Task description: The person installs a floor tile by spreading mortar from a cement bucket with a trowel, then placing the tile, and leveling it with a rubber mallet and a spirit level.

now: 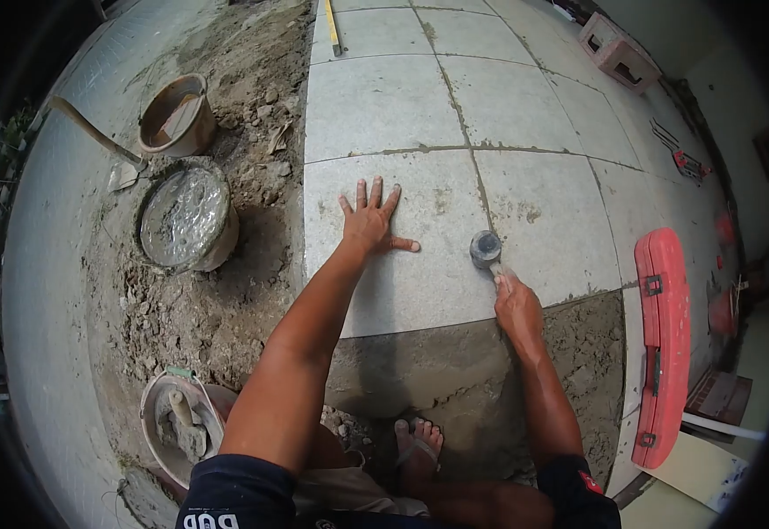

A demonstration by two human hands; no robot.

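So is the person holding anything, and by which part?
The right hand grips a rubber mallet by its handle; the left hand, spread on a tile, holds nothing.

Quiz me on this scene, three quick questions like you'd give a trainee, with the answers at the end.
1. Multiple choice: what is the right hand gripping?
A) a trowel
B) a mallet
C) a brush

2. True or false: the left hand has its fingers spread over a tile.

3. Fill in the blank: the red case is on the person's ____ side.

Key:
1. B
2. True
3. right
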